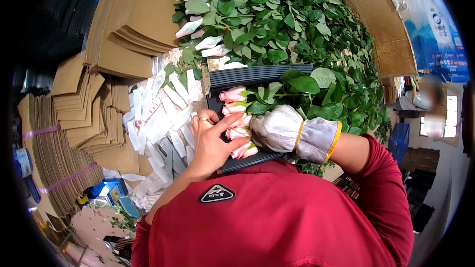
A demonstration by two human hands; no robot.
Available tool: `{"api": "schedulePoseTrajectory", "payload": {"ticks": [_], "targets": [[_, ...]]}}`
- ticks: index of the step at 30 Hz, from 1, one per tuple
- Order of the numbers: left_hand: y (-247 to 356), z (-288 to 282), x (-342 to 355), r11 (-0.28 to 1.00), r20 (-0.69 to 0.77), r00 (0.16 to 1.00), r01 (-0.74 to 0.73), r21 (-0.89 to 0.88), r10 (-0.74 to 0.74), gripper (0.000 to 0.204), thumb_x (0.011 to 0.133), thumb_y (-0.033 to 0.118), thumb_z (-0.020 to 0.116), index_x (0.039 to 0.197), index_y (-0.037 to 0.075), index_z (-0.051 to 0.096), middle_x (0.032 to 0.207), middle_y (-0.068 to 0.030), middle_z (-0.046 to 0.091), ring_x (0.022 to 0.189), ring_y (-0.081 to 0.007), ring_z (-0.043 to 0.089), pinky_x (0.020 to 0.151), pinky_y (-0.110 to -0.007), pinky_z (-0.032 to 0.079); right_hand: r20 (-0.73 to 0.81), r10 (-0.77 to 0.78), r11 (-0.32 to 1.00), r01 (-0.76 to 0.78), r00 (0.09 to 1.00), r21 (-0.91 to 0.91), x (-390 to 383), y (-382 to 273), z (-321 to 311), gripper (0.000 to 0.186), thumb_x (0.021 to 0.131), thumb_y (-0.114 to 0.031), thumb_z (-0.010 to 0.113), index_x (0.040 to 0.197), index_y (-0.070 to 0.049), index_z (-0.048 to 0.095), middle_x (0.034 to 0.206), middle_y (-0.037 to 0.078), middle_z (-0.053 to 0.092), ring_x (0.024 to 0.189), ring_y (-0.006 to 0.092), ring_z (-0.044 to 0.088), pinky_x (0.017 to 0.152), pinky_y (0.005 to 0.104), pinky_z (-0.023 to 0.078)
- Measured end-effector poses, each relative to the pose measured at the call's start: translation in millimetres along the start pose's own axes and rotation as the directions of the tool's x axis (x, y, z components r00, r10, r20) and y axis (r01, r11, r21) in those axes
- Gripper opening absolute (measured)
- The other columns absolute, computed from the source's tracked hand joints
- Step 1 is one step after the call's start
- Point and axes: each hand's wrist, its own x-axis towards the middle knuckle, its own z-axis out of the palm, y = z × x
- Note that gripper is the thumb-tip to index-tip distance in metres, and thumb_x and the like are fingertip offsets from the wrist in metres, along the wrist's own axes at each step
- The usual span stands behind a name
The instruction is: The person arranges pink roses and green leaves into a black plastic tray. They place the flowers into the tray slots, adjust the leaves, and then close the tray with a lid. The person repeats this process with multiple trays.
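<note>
Pink roses (232, 94) lie in a short column in a black ribbed trough (260, 76), heads toward the left. My bare left hand (215, 136), a ring on one finger, reaches over them. Its thumb and index finger bracket one rose (238, 132) near the lower end of the column, while the other fingers curl at the trough's left side. My right hand (277, 128), in a pale work glove with yellow trim, is closed just behind the heads, over the rose stems. The glove hides its fingertips and part of the stems. Green leaves (304, 84) spread out beyond it.
White foam net sleeves (163, 101) lie scattered left of the trough, with a grey metal tool (170, 157) among them. Cardboard sheets (133, 14) and bundled cardboard (54, 153) stack farther left. Sleeved roses (205, 44) pile up at the back beside a cardboard wall (381, 29).
</note>
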Motion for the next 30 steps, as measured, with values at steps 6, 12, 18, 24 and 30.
{"api": "schedulePoseTrajectory", "payload": {"ticks": [6,12,18,24,30], "targets": [[-1,2,-1,0.997,0.008,0.997,0.075,-0.037,-0.075,0.062,0.059,0.031,0.089,0.119,0.025,0.073,0.101,-0.0074,0.045,0.102,-0.0258,0.041,0.097,-0.037,0.035,-0.006,0.096,0.989,-0.096,0.995,-0.114,-7,-29,-36,0.039,0.087,-0.046,0.064,0.083,-0.008,0.069,0.069,0.014,0.067,0.063,0.0333,0.068,0.057,0.0447,0.054],[-1,6,0,0.998,-0.032,0.997,0.069,-0.011,-0.069,0.062,0.058,0.034,0.090,0.117,0.027,0.074,0.105,-0.0064,0.045,0.106,-0.0260,0.042,0.098,-0.037,0.036,0.358,-0.048,0.999,0.045,0.933,0.017,7,-14,-29,0.031,0.091,-0.036,0.058,0.087,-0.008,0.070,0.081,0.018,0.069,0.077,0.0373,0.068,0.069,0.0467,0.055],[-4,5,-1,0.998,-0.009,0.998,0.059,-0.035,-0.059,0.058,0.062,0.041,0.088,0.117,0.031,0.073,0.105,-0.0058,0.045,0.105,-0.0259,0.041,0.097,-0.040,0.029,0.220,-0.007,0.999,0.015,0.976,-0.032,-5,-18,-33,0.027,0.090,-0.031,0.060,0.077,-0.007,0.066,0.068,0.015,0.065,0.063,0.0330,0.066,0.058,0.0439,0.053],[-1,1,0,0.998,0.031,0.999,0.040,-0.052,-0.038,0.058,0.064,0.038,0.086,0.119,0.030,0.071,0.107,-0.0075,0.042,0.106,-0.0272,0.037,0.099,-0.041,0.027,-0.306,-0.035,0.949,-0.064,0.951,-0.308,21,18,5,0.016,0.079,-0.024,0.063,0.080,-0.008,0.060,0.073,0.008,0.066,0.063,0.0272,0.066,0.049,0.0419,0.050],[-8,2,-4,0.994,0.013,0.999,0.031,-0.104,-0.030,0.056,0.063,0.041,0.086,0.117,0.028,0.072,0.108,-0.0074,0.042,0.104,-0.0282,0.036,0.099,-0.042,0.028,-0.304,-0.111,0.943,0.004,0.946,-0.332,27,17,7,0.017,0.071,-0.023,0.066,0.072,-0.008,0.058,0.062,0.008,0.062,0.051,0.0263,0.062,0.046,0.0418,0.047]]}}
